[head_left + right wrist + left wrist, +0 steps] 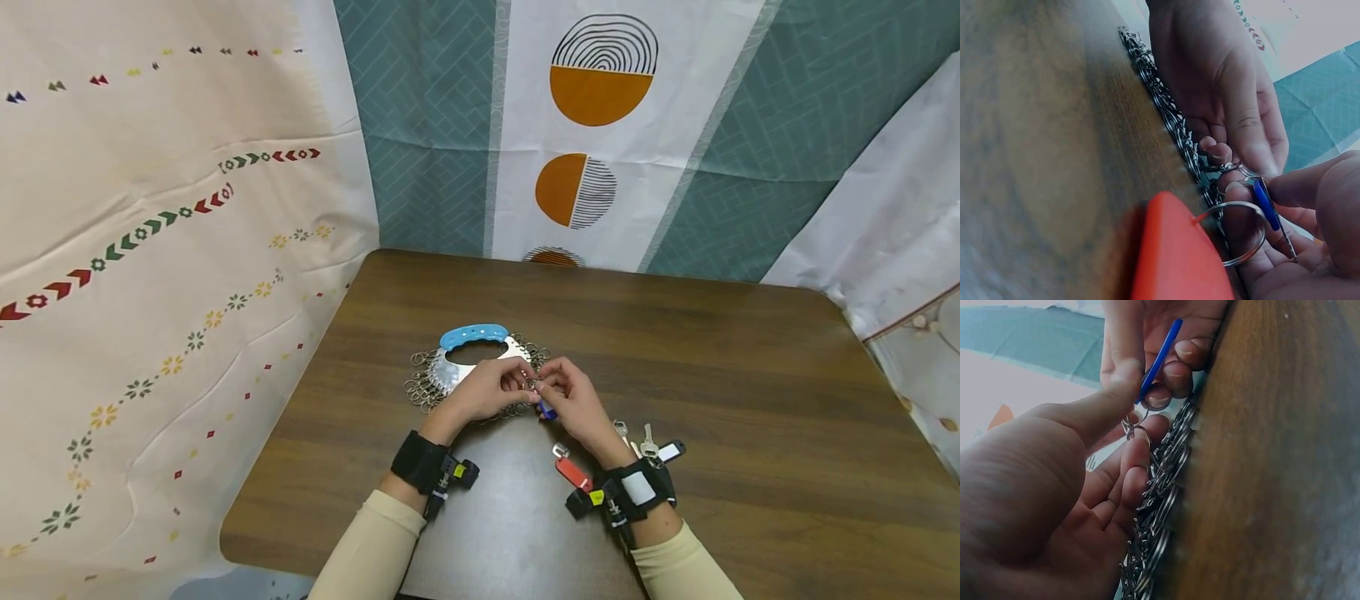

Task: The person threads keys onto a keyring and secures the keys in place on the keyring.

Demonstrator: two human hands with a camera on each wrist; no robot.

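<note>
Head view, and the blue tag (pixel 549 410) is pinched by the fingers of the right hand (pixel 576 402), right at the near right edge of the ring-fringed metal plate (pixel 447 377). Just beside it, small metal links (pixel 1230 167) are gripped by the fingers of the left hand (pixel 491 385). At the plate's far side, a blue handle (pixel 474 334) is seen! By the right wrist, a red tag (pixel 573 472), keys (pixel 648 442) and a black-and-white tag (pixel 671 451) are laid on the tabletop (pixel 765 375). Beyond, a patterned cloth (pixel 420 125) is hung.
</note>
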